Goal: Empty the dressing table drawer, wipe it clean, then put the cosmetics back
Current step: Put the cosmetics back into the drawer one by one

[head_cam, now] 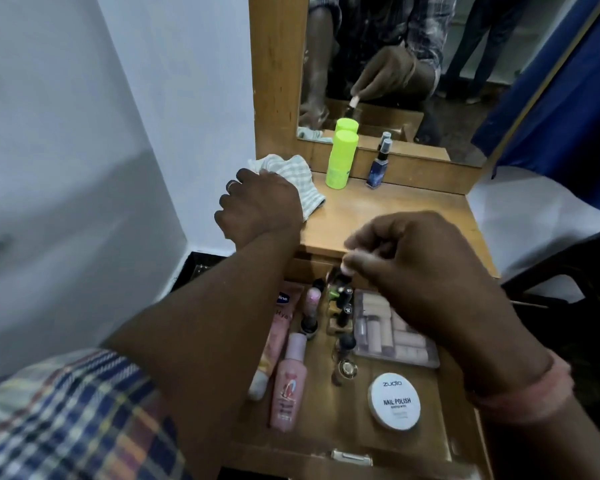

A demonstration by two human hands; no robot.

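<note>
The wooden drawer (326, 441) stands pulled out below the tabletop and holds several cosmetics: a pink bottle (289, 386), a pink tube (276, 337), dark nail polish bottles (343, 313), a clear case of tubes (395, 334) and a white nail polish remover tub (394, 400). My right hand (416, 271) hovers over the drawer's back and pinches a small dark-capped item (346, 271) in its fingertips; blur hides what it is. My left hand (260, 206) rests curled on a checked cloth (291, 174) at the tabletop's left edge.
A lime green bottle (340, 159) and a small blue spray bottle (378, 168) stand on the tabletop (395, 209) against the mirror (378, 64). A white wall is to the left. Blue and white fabric lies to the right, beside dark furniture.
</note>
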